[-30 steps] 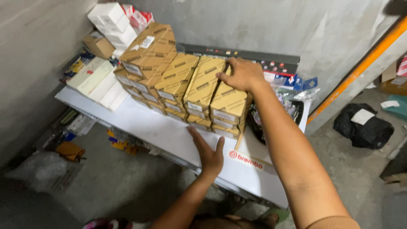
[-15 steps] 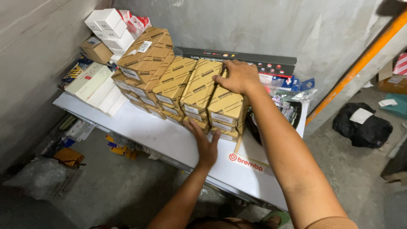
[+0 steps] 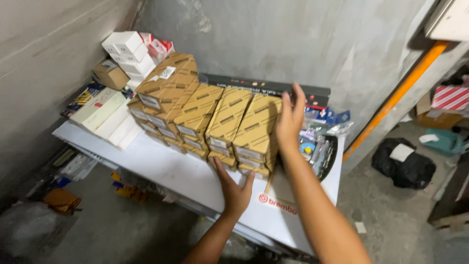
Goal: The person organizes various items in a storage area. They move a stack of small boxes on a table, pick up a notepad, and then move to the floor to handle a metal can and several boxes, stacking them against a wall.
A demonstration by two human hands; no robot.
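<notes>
Centre of frame: stacks of tan cardboard boxes (image 3: pixel 229 124) packed side by side in rows on a white tabletop (image 3: pixel 166 168), a few layers high, label ends facing the camera.
Right hand (image 3: pixel 289 120): flat against the right side of the rightmost stack, fingers straight and spread upward, palm on the cardboard. Nothing pinched, it's just pressed on.
Left hand (image 3: pixel 234 188): low in the middle of the frame, palm down on the white tabletop, fingers splayed, fingertips touching the front bottom edge of the lowest tan boxes. Open, not gripping anything.
Top of the pile: one bigger tan carton (image 3: pixel 168 80) sits tilted on the left stacks, with a small white sticker on it.
Upper left: white boxes (image 3: pixel 127 49) piled against the wall, a small brown carton (image 3: pixel 111 74) just beside them, and a red-and-white packet (image 3: pixel 160 48) right of the pile.
Left edge of the table: long pale flat boxes (image 3: pixel 105 115) lying next to the tan stacks.
Behind the stacks: a long black box (image 3: pixel 273 88) running along the grey wall.
Right of the stacks: clear plastic bags of small parts (image 3: pixel 322 139), just beside the right hand.
Far right on the floor: a black bag (image 3: pixel 403 166) with a white slip on it, near an orange diagonal beam (image 3: pixel 395 100).
Lower left floor: scattered clutter under the table edge, too dim to make out.
</notes>
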